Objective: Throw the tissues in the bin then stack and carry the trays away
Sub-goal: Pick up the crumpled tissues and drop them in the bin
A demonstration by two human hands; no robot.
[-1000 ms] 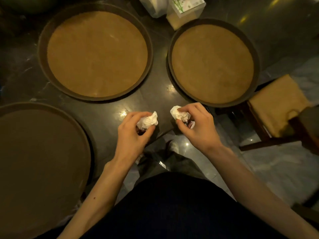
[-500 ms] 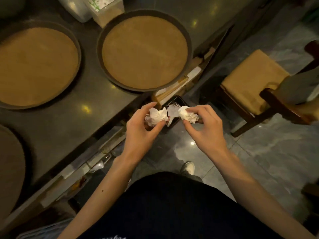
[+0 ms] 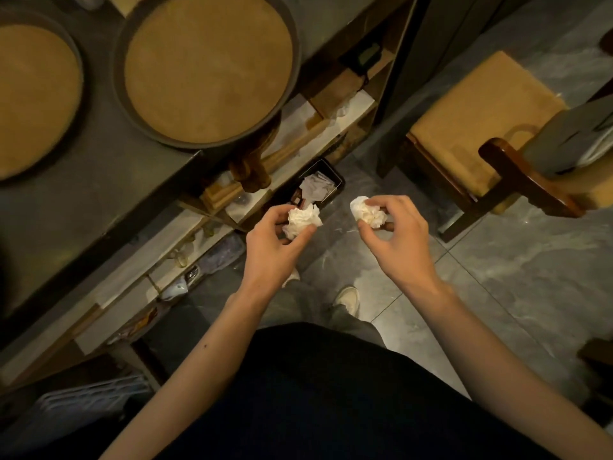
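One crumpled tissue [image 3: 303, 220] is pinched in my left hand [image 3: 275, 247]; a second tissue [image 3: 366, 212] is pinched in my right hand [image 3: 394, 240]; hands held apart above the floor [image 3: 497, 260]. The bin [image 3: 333, 189] stands just beyond the left tissue, paper already inside it. Two round trays [image 3: 212, 141] [image 3: 77, 61] sit on the dark counter [image 3: 99, 200]; a cushioned chair [image 3: 481, 121] stands to the right.

I see two crumpled white tissues [image 3: 302, 220] and more white paper inside the black bin [image 3: 335, 187]. The round trays [image 3: 207, 66] have tan floors and dark grey rims. The stool cushion [image 3: 477, 117] is mustard, the floor [image 3: 504, 277] grey and marbled.
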